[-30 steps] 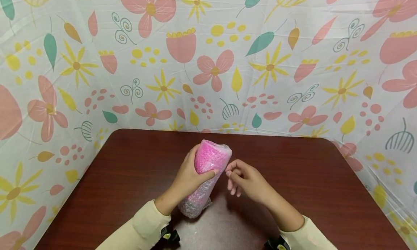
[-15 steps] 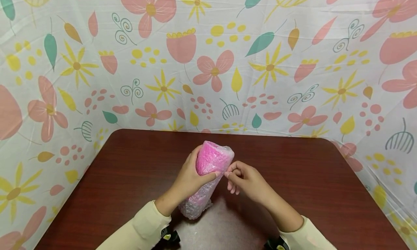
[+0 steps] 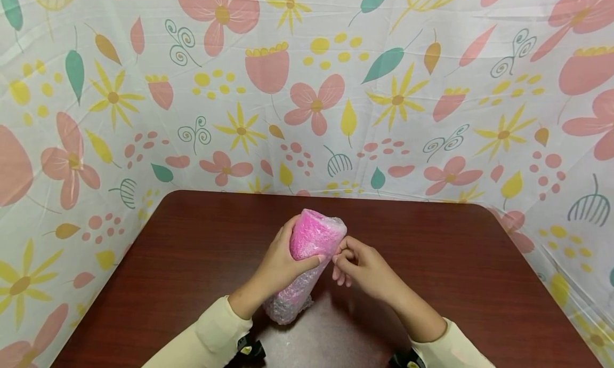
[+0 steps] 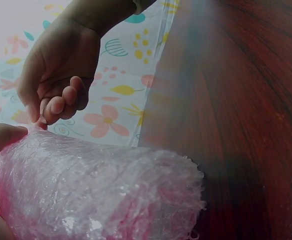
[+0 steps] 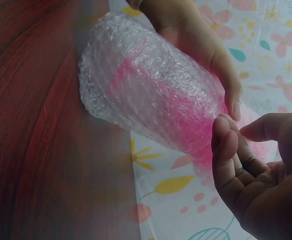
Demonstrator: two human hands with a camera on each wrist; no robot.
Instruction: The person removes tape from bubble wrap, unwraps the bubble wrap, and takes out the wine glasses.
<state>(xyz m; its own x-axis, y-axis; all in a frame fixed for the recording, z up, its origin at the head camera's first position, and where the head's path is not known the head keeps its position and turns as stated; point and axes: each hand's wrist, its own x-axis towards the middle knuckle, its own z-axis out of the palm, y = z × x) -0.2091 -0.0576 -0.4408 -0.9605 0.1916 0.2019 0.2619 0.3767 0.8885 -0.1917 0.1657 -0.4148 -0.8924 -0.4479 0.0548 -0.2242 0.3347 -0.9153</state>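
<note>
The left hand (image 3: 282, 257) gripped a pink bubble-wrapped cylinder (image 3: 314, 238); beside it, the right hand (image 3: 368, 268) pinched clear plastic film (image 4: 93, 162), apparently loosening it for peeling.

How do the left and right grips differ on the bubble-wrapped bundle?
The left grip curls round the bundle; the right grip is at its side edge, appearing to pinch the wrap. The left grip's thumb lies across the bundle's front; the right grip's thumb sits close to its fingertips. Both are bare.

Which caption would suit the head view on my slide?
Left hand grips a pink cylindrical package in bubble wrap; right hand pinches the wrap.
</note>
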